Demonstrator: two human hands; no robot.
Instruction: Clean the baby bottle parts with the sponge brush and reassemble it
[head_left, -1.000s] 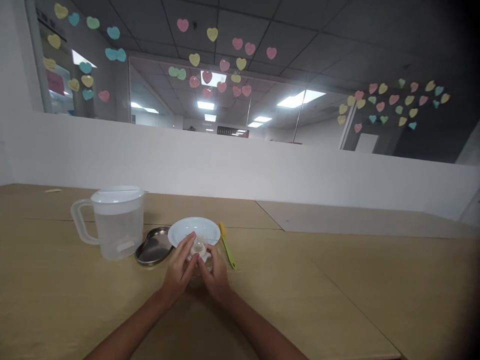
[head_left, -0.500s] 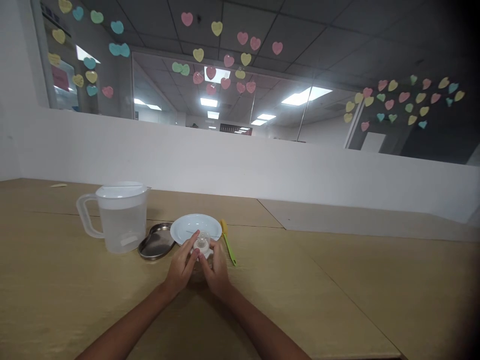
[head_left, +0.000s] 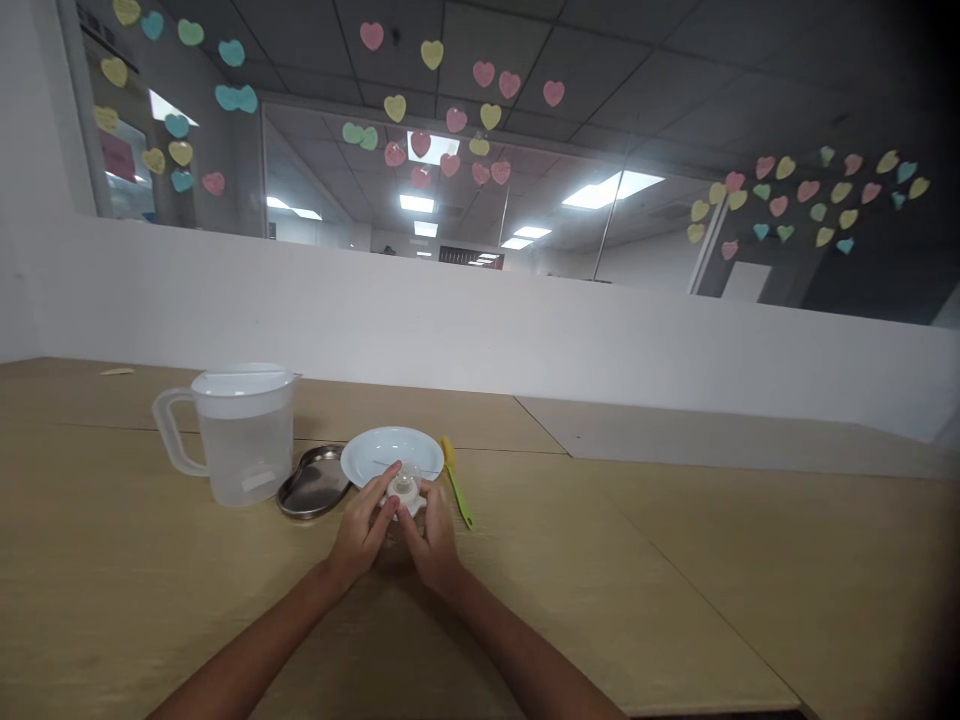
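Both hands meet in front of the light-blue bowl (head_left: pixel 360 447), around a small white pacifier (head_left: pixel 406 490) with a clear dome on top. My left hand (head_left: pixel 361 525) grips its left side, with the index finger up along the dome and the thumb at the near edge. My right hand (head_left: pixel 435 535) closes on the right side, thumb likewise at the near edge. The fingers underneath are hidden. Just right of the bowl lies a brush (head_left: pixel 460 497) with a green handle and yellow head.
A shiny metal kidney dish (head_left: pixel 313 487) sits left of the bowl. Beyond it stands a translucent lidded pitcher (head_left: pixel 249 445), its handle facing left. A flat pale scrap (head_left: pixel 117 372) lies at the far left. A white wall (head_left: pixel 450 320) with a window above closes off the wooden table's back.
Hardly anything differs. Both hands keep their hold on the pacifier in the same spot, and the view has shifted very slightly.
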